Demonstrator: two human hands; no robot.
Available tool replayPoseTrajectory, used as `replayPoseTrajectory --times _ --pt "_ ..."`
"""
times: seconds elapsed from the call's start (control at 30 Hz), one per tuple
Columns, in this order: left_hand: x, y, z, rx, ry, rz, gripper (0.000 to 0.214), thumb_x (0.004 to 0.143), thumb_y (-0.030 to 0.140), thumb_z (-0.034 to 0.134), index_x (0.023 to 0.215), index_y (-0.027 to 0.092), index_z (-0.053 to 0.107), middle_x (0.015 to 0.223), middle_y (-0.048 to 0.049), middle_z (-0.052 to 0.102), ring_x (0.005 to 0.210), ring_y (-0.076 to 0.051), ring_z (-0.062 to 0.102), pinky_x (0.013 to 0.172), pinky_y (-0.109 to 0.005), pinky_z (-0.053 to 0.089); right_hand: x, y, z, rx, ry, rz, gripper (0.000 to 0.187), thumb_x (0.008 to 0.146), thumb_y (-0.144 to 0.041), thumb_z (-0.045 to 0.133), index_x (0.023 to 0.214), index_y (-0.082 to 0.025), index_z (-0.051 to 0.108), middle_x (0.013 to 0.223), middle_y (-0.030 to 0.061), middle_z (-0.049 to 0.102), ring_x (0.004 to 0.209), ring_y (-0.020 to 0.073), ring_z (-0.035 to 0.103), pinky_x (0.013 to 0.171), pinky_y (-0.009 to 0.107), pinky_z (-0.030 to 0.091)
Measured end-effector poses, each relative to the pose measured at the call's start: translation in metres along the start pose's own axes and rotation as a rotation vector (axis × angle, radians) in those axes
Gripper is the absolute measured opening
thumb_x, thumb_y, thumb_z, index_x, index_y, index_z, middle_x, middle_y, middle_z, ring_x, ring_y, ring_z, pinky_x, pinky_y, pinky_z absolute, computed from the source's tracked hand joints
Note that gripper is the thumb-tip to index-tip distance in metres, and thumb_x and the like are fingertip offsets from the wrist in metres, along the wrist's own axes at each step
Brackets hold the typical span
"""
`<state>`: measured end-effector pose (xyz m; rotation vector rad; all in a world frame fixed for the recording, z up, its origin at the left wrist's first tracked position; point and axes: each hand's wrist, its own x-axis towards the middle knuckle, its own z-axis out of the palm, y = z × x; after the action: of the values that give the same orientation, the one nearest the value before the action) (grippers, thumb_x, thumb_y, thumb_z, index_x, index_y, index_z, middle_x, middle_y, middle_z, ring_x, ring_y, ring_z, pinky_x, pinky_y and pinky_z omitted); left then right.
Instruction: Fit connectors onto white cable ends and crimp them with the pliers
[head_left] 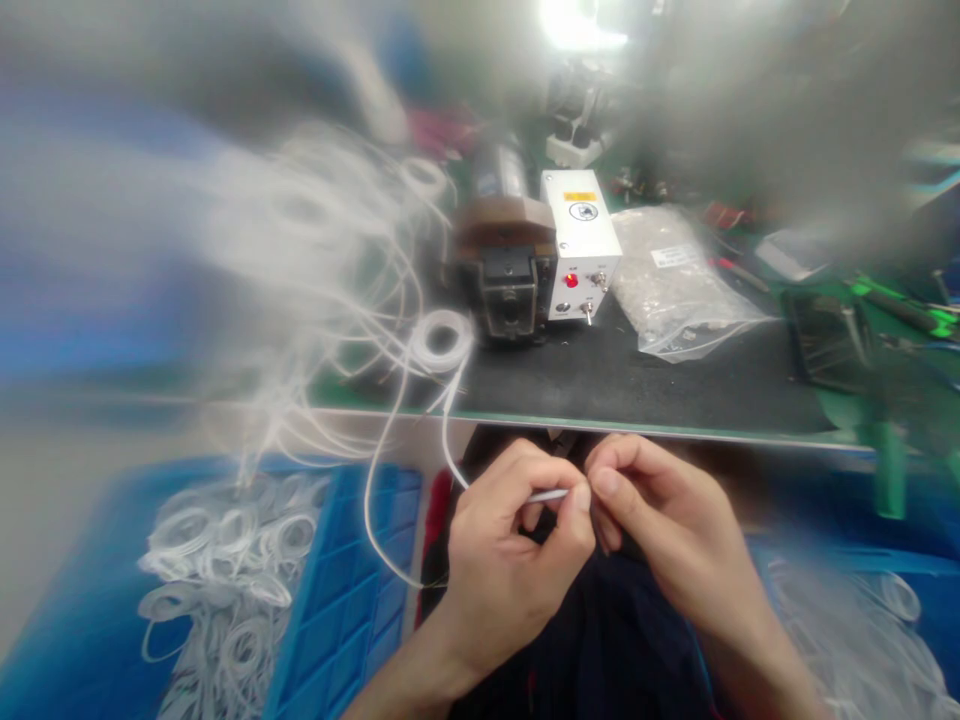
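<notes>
My left hand is closed around a white cable, whose end points right between thumb and forefinger. From that hand the cable runs up over the table edge to a coiled bundle. Close against the left fingertips, my right hand has its thumb and forefinger pinched together at the cable's tip. Whatever those right fingers hold is hidden or too small to make out. Above both hands stands a dark machine with a white control box showing a red light.
A large heap of white cables lies left of the machine. Coiled cables fill a blue crate at lower left; another blue crate is at lower right. A clear plastic bag and green-handled tools lie on the right.
</notes>
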<state>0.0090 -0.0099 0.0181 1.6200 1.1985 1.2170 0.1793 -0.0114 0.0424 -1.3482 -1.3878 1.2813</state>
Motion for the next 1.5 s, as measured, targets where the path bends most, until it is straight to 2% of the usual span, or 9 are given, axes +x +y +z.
replayPoseTrajectory --times 0.07,0.13,0.37,0.53,0.73,0.97,1.2,1.33,1.5 --pt "0.002 -0.001 -0.001 -0.022 -0.059 -0.019 0.016 0.095 0.006 0.07 0.088 0.021 0.07 0.078 0.0034 0.059 0.061 -0.01 0.047 0.056 -0.026 0.036 0.001 -0.001 0.0 -0.127 0.074 -0.054 0.018 0.107 -0.028 0.067 0.089 -0.023 0.068 0.073 -0.0039 0.063 0.063 0.0127 0.058 0.062 0.024 0.047" --pt "0.005 -0.003 -0.002 -0.043 -0.093 -0.041 0.015 0.096 0.009 0.07 0.088 0.021 0.07 0.077 0.0036 0.056 0.061 -0.01 0.045 0.055 -0.027 0.035 0.002 -0.004 -0.001 -0.226 0.09 -0.087 0.018 0.105 -0.025 0.068 0.087 -0.023 0.07 0.075 -0.0037 0.064 0.065 0.0123 0.058 0.064 0.024 0.046" --pt "0.004 -0.012 -0.003 -0.153 -0.112 -0.147 0.012 0.103 0.015 0.068 0.095 0.023 0.073 0.083 0.0022 0.063 0.071 -0.012 0.055 0.063 -0.027 0.042 0.006 0.001 -0.001 0.009 0.055 0.051 0.025 0.108 -0.037 0.067 0.088 -0.021 0.068 0.068 -0.0048 0.061 0.061 0.0113 0.058 0.059 0.022 0.046" --pt "0.0 -0.013 0.0 -0.172 -0.142 -0.204 0.006 0.104 0.021 0.071 0.104 0.025 0.075 0.088 0.0017 0.067 0.073 -0.013 0.059 0.064 -0.026 0.044 0.005 0.006 -0.002 0.008 0.087 0.062 0.025 0.107 -0.038 0.068 0.089 -0.021 0.069 0.068 -0.0048 0.06 0.06 0.0106 0.056 0.057 0.022 0.044" --pt "0.003 -0.008 0.002 -0.158 -0.112 -0.167 0.009 0.103 0.018 0.07 0.097 0.023 0.074 0.085 0.0025 0.063 0.071 -0.011 0.056 0.062 -0.025 0.042 0.002 0.003 0.0 -0.058 0.123 -0.008 0.022 0.106 -0.033 0.07 0.087 -0.021 0.07 0.07 -0.0039 0.063 0.06 0.0109 0.056 0.057 0.022 0.045" --pt "0.003 -0.006 0.003 -0.199 -0.08 -0.162 0.012 0.103 0.017 0.069 0.094 0.023 0.074 0.082 0.0027 0.061 0.07 -0.012 0.054 0.06 -0.026 0.04 0.002 0.007 -0.001 0.043 0.087 -0.001 0.019 0.105 -0.032 0.071 0.089 -0.022 0.072 0.073 -0.0041 0.065 0.065 0.0109 0.06 0.061 0.02 0.048" --pt "0.005 -0.006 0.003 -0.153 -0.092 -0.139 0.012 0.103 0.017 0.07 0.093 0.022 0.074 0.081 0.0021 0.061 0.07 -0.012 0.054 0.061 -0.028 0.039 -0.001 0.008 0.0 -0.144 0.18 -0.142 0.017 0.105 -0.023 0.069 0.088 -0.023 0.069 0.081 -0.0033 0.065 0.072 0.0122 0.06 0.068 0.023 0.047" --pt "0.007 -0.007 -0.001 -0.126 -0.122 -0.119 0.012 0.102 0.016 0.071 0.091 0.021 0.074 0.079 0.0026 0.059 0.067 -0.011 0.051 0.059 -0.028 0.037 0.003 0.011 -0.005 -0.14 0.118 -0.093 0.016 0.105 -0.024 0.069 0.089 -0.023 0.069 0.08 -0.003 0.064 0.072 0.0123 0.058 0.067 0.024 0.045" --pt "0.008 -0.012 -0.004 -0.21 -0.17 -0.163 0.013 0.103 0.02 0.07 0.091 0.021 0.074 0.08 0.0019 0.062 0.07 -0.012 0.054 0.062 -0.027 0.04 0.006 0.019 -0.011 0.219 -0.097 0.152 0.021 0.107 -0.037 0.068 0.093 -0.022 0.068 0.064 -0.0068 0.054 0.056 0.0108 0.048 0.054 0.024 0.037"
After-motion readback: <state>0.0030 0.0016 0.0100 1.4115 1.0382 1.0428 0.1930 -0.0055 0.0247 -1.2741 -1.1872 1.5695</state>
